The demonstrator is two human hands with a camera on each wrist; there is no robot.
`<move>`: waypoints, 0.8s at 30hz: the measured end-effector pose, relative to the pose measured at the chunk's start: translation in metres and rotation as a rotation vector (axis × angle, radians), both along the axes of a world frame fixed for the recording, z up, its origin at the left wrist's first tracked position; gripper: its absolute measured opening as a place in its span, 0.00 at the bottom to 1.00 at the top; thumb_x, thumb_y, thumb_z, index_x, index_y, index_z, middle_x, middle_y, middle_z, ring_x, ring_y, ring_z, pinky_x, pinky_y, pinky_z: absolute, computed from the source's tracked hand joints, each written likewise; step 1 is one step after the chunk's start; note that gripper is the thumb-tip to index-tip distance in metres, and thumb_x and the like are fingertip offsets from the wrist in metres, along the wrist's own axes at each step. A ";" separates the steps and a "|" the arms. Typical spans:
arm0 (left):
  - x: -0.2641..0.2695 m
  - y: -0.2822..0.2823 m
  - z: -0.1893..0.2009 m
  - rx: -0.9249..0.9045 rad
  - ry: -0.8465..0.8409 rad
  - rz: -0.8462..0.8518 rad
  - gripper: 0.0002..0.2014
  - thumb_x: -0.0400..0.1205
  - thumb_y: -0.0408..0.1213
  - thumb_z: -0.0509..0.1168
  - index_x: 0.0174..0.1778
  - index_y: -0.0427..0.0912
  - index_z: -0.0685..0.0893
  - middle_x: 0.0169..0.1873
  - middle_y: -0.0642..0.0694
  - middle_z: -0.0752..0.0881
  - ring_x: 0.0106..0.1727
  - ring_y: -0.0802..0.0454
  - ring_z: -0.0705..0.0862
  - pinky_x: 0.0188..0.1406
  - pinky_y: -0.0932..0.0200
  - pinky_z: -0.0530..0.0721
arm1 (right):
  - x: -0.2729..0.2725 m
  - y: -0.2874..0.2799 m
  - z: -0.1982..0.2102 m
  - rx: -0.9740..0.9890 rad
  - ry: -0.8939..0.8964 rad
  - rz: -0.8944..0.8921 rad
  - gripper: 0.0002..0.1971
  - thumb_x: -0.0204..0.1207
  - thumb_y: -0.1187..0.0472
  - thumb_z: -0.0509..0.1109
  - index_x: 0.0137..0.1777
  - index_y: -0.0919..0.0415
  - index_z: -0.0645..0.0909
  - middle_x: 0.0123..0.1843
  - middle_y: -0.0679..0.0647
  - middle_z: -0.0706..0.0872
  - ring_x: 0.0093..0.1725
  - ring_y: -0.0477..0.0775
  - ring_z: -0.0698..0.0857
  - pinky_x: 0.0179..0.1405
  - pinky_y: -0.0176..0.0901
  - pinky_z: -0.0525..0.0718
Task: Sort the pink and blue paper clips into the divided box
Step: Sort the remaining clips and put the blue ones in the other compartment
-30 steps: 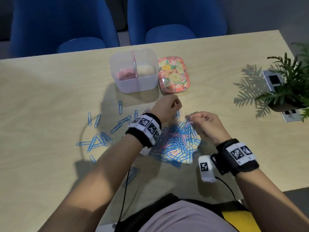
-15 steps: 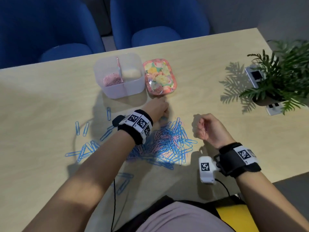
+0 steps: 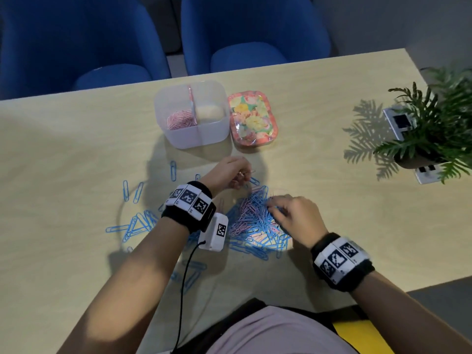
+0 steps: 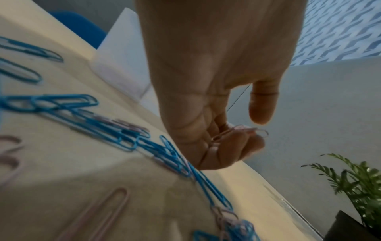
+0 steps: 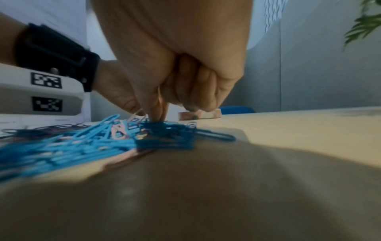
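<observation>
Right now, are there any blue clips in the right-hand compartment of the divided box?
No. In the head view the divided box holds only pink clips, all in its left compartment; the right one shows bare floor.

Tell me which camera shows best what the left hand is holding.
The left wrist view: the left hand curls its fingers round a few thin pink wire paper clips, seen close up. The head view shows them only as a faint sliver; the right wrist view shows only the wristband.
</observation>
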State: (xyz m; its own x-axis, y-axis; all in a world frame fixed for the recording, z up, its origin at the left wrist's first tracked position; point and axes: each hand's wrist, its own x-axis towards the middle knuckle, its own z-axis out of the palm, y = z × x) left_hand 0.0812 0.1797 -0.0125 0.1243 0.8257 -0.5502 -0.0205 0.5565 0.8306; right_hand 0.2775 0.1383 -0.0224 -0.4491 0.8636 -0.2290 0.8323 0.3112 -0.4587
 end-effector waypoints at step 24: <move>0.013 -0.020 -0.008 0.410 1.001 -0.364 0.09 0.78 0.43 0.67 0.47 0.42 0.84 0.48 0.45 0.86 0.50 0.46 0.83 0.46 0.55 0.78 | 0.004 0.046 0.006 -0.720 0.870 -0.662 0.07 0.78 0.76 0.57 0.45 0.69 0.76 0.23 0.55 0.82 0.15 0.44 0.71 0.11 0.30 0.64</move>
